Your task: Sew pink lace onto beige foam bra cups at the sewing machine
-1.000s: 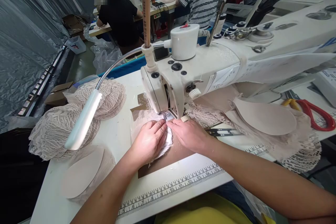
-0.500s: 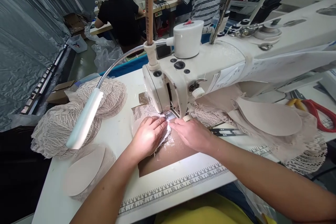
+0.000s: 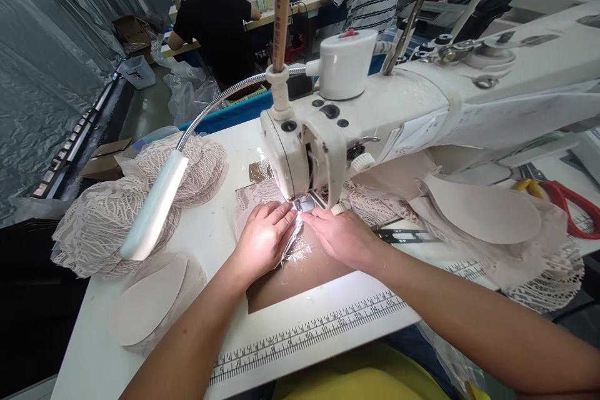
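My left hand lies over a pale pink lace piece, its fingers stretched out flat and pointing at the presser foot. From the other side, my right hand reaches in with thumb and forefinger pinched at the lace's edge. The pinch itself is partly hidden. Both hands are just in front of the needle area of a white sewing machine. Beneath them is a brown sheet on the white table. The fabric under the machine head is mostly hidden.
Stacked lace pieces and a smooth beige cup lie at left, under a lamp. More lace and a beige cup, black thread snips and red-handled scissors are at right. Two people sit beyond.
The camera view has shifted slightly, so the machine head appears further right. Both hands stay by the presser foot, and the lace edge between them looks straighter.
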A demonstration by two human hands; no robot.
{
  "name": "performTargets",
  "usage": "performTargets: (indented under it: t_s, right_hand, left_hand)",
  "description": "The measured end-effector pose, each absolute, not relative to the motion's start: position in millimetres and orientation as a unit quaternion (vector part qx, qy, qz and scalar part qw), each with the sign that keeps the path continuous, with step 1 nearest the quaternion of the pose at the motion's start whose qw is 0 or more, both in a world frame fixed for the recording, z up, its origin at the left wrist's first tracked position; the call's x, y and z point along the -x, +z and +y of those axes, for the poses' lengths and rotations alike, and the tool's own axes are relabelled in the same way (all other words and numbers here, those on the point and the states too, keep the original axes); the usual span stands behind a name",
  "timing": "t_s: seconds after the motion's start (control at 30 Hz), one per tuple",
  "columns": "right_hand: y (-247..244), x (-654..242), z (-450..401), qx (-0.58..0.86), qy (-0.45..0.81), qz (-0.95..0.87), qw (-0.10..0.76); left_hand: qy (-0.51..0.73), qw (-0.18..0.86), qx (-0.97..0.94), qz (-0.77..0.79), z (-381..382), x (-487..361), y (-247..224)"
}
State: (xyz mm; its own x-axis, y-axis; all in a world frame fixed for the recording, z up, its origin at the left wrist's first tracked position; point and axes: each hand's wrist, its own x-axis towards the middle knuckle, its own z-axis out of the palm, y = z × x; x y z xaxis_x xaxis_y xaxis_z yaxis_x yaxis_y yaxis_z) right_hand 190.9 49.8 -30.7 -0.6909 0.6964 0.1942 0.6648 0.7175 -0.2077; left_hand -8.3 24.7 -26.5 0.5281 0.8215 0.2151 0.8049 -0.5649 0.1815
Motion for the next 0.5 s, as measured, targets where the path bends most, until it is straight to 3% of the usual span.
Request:
performTargets:
  t_s: [0.5]
  right_hand:
    - [-29, -193, 50, 0.403, 0.074, -0.900, 0.147]
  left_hand:
    - [0.166, 0.046, -0.891, 0.420, 14, 12, -30]
